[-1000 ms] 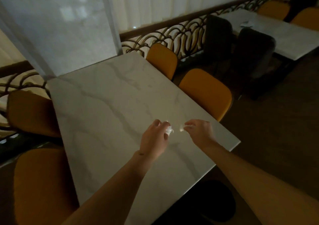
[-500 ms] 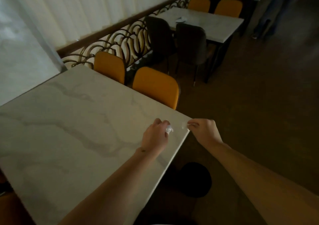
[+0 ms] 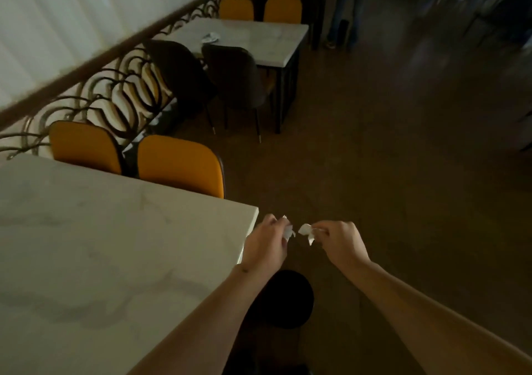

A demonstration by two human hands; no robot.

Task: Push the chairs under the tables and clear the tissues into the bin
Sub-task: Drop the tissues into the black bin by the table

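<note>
My left hand (image 3: 266,245) grips a crumpled white tissue (image 3: 288,230) just past the corner of the near marble table (image 3: 115,245). My right hand (image 3: 341,242) pinches a second small tissue (image 3: 306,230) beside it, over the floor. A round black bin (image 3: 283,300) stands on the floor directly below my hands, partly hidden by my left forearm. Two orange chairs (image 3: 181,164) are tucked against the near table's far side. More crumpled tissue (image 3: 210,38) lies on the far table (image 3: 259,38).
Two dark chairs (image 3: 233,78) stand at the far table's near side, orange ones (image 3: 283,9) behind it. An ornate metal railing (image 3: 115,87) runs along the left by the curtain. A person's legs (image 3: 342,9) show at the back. Brown floor spreads to the right.
The view has swung right and both hands, still holding the tissues, have moved off the table top to beyond its corner, above the bin.
</note>
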